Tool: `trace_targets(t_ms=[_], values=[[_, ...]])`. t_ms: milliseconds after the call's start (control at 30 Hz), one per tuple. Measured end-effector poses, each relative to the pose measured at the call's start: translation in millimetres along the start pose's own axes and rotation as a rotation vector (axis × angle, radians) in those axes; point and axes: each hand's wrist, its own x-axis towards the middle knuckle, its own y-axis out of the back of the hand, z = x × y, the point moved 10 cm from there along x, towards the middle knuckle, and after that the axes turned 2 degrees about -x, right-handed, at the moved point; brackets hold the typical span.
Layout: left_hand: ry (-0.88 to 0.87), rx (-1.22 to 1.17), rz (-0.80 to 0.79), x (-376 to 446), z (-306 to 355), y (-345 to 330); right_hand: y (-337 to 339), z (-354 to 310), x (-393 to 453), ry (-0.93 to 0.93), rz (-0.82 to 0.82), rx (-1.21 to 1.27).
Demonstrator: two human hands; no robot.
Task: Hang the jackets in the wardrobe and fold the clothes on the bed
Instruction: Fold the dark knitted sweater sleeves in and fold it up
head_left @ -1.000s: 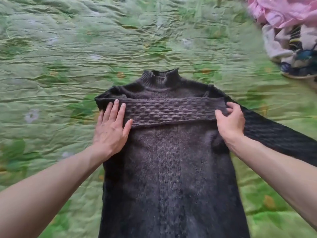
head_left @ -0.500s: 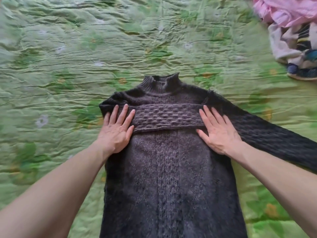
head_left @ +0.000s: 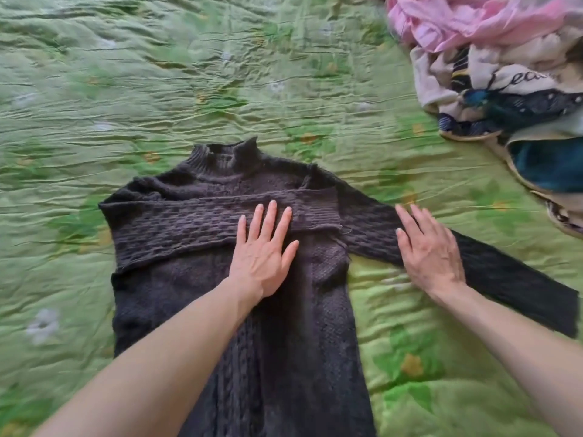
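Observation:
A dark grey knitted sweater point(head_left: 293, 326) with a high collar lies flat on the green bedspread, collar pointing away from me. One sleeve is folded across the chest from the left. My left hand point(head_left: 263, 250) lies flat with straight fingers on the chest, its fingertips on that folded sleeve. The other sleeve point(head_left: 504, 279) stretches out to the right over the bed. My right hand point(head_left: 429, 250) rests flat on this sleeve near the shoulder, fingers straight.
A heap of unfolded clothes point(head_left: 492, 74), pink, cream and dark blue, sits at the top right. The green floral quilted bedspread point(head_left: 157, 89) covers everything around the sweater.
My left hand slid from the sweater's left side to the middle of the chest. My right hand moved off the folded sleeve's cuff onto the outstretched right sleeve.

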Motion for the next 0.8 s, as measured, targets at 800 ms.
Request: trace_targets(t_ms=[800], values=[[-0.109,-0.056,0.019,32,178,-24,40,233,-74,-0.527,-0.294,0.319]])
